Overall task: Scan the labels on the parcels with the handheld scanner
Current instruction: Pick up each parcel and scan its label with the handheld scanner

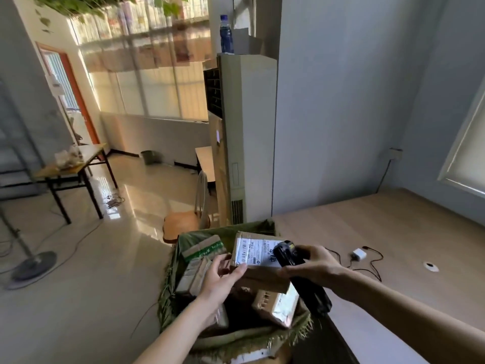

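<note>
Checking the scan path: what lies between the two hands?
In the head view, the labelled parcel spans from left hand to right hand.

Cardboard parcel [258,269], matt; woven sack [236,334], frayed; glossy floor [105,258].

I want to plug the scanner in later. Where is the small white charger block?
In the head view, the small white charger block lies on the right, on the light wooden tabletop, with black cables around it, just beyond the right hand.
</note>
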### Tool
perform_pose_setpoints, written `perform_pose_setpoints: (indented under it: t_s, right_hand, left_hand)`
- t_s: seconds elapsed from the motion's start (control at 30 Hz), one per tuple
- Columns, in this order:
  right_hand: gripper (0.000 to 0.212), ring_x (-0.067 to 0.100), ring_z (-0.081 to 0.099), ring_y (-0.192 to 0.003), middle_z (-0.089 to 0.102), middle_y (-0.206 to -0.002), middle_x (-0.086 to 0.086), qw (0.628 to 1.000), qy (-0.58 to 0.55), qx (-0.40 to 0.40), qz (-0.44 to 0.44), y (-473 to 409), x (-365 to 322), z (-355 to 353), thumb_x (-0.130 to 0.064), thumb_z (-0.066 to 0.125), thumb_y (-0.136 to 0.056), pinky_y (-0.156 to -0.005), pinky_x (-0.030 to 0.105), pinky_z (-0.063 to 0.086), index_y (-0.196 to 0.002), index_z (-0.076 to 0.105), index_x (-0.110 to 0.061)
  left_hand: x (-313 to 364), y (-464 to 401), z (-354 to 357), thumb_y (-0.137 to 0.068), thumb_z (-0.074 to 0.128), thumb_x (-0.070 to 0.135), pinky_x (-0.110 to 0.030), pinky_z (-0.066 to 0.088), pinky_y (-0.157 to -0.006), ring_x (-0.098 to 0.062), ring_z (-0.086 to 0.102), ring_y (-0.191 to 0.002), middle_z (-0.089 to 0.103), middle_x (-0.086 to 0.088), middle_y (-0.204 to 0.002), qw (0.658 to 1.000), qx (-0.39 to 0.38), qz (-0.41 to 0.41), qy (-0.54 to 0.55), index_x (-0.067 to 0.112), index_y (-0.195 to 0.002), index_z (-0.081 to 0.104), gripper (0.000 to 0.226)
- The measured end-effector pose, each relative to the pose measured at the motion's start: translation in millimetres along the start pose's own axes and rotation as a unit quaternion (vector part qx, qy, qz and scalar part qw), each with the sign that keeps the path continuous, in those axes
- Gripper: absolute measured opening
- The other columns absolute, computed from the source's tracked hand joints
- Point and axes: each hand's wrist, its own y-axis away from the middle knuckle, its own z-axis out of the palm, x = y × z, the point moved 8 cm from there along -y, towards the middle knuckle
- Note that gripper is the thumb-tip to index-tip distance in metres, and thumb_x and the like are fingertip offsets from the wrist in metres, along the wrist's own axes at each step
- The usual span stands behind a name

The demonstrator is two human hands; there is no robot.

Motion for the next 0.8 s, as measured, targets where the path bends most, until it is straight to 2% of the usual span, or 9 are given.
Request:
perform_pose_setpoints:
  t_s: [0.03,0.07,0.13,0.2,0.37,0.5,0.63,0.73,0.8]
  right_hand:
    - [0.046,0.004,0.074,-0.070,0.078,-0.081,-0.013,1.000,0.000,-0.005,-0.001,-24.8,-0.1,2.0,-0.037,0.099,-0.062,-0.056,0.012,0.052,-0.100,0.076,-0.026]
    - [0.046,0.005,0.074,-0.071,0.078,-0.083,-0.010,1.000,0.003,-0.009,-0.002,-49.9,0.7,3.3,-0.038,0.098,-0.062,-0.057,0.013,0.052,-0.100,0.076,-0.026]
    - [0.045,0.005,0.073,-0.072,0.077,-0.087,-0.006,1.000,0.018,-0.021,-0.003,-99.8,4.9,6.0,-0.038,0.097,-0.062,-0.058,0.014,0.052,-0.099,0.075,-0.026]
    - [0.045,0.005,0.073,-0.076,0.076,-0.091,-0.004,0.999,0.032,-0.039,0.006,-146.8,13.3,8.6,-0.036,0.096,-0.064,-0.061,0.015,0.054,-0.102,0.073,-0.026]
    - [0.062,0.008,0.070,-0.090,0.072,-0.102,-0.011,0.997,0.069,-0.038,0.023,-247.2,39.6,5.9,-0.046,0.095,-0.063,-0.075,0.021,0.056,-0.116,0.066,-0.035]
    - [0.062,0.002,0.065,-0.086,0.067,-0.096,-0.018,0.994,0.086,-0.042,0.053,-294.7,68.5,8.5,-0.049,0.095,-0.060,-0.064,0.012,0.048,-0.110,0.059,-0.044]
    - [0.066,-0.002,0.064,-0.085,0.065,-0.095,-0.021,0.992,0.095,-0.059,0.058,-323.3,88.6,13.3,-0.053,0.094,-0.057,-0.060,0.007,0.046,-0.110,0.054,-0.048]
    - [0.064,0.002,0.064,-0.089,0.065,-0.100,-0.017,0.985,0.125,-0.092,0.075,-331.5,101.8,20.8,-0.054,0.092,-0.060,-0.070,0.012,0.049,-0.112,0.056,-0.045]
    - [0.063,0.006,0.067,-0.092,0.067,-0.104,-0.011,0.980,0.141,-0.106,0.087,-332.9,109.6,20.3,-0.050,0.092,-0.064,-0.078,0.019,0.056,-0.117,0.059,-0.041]
  left_hand:
    - [-3.6,-22.5,-3.9,-0.078,0.081,0.044,-0.015,0.051,-0.076,-0.006,0.059,-0.104,0.056,0.003,-0.127,1.000,0.004,-0.006,-0.008,0.034,-0.123,0.053,0.054]
    - [-6.6,-45.2,-7.2,-0.077,0.082,0.046,-0.022,0.055,-0.083,-0.012,0.060,-0.111,0.056,-0.001,-0.132,1.000,0.011,-0.012,-0.019,0.030,-0.128,0.052,0.061]
    - [-14.0,-91.7,-11.9,-0.071,0.083,0.055,-0.044,0.049,-0.106,-0.024,0.055,-0.126,0.052,-0.004,-0.142,0.999,0.023,-0.033,-0.036,0.027,-0.136,0.048,0.079]
    - [-23.0,-135.4,-12.0,-0.068,0.080,0.064,-0.051,0.043,-0.110,-0.026,0.053,-0.129,0.053,-0.003,-0.143,0.996,0.027,-0.057,-0.056,0.031,-0.139,0.045,0.086]
    - [-40.5,-223.9,7.2,-0.074,0.075,0.066,-0.050,0.047,-0.105,-0.022,0.057,-0.120,0.057,-0.001,-0.135,0.992,0.025,-0.080,-0.094,0.037,-0.132,0.048,0.070]
    - [-55.6,-273.5,21.5,-0.080,0.074,0.058,-0.049,0.046,-0.106,-0.021,0.056,-0.122,0.058,0.001,-0.136,0.990,0.018,-0.094,-0.102,0.036,-0.135,0.047,0.065]
    - [-75.2,-305.3,24.6,-0.083,0.073,0.056,-0.036,0.047,-0.102,-0.018,0.054,-0.123,0.055,0.001,-0.141,0.987,0.011,-0.108,-0.116,0.035,-0.139,0.045,0.066]
    - [-90.9,-317.0,21.4,-0.087,0.071,0.053,-0.044,0.040,-0.111,-0.025,0.043,-0.138,0.042,-0.004,-0.154,0.982,0.009,-0.132,-0.137,0.031,-0.150,0.037,0.075]
    - [-96.8,-320.8,10.5,-0.088,0.069,0.051,-0.047,0.039,-0.113,-0.028,0.040,-0.141,0.039,-0.008,-0.155,0.977,0.024,-0.145,-0.153,0.026,-0.151,0.037,0.075]
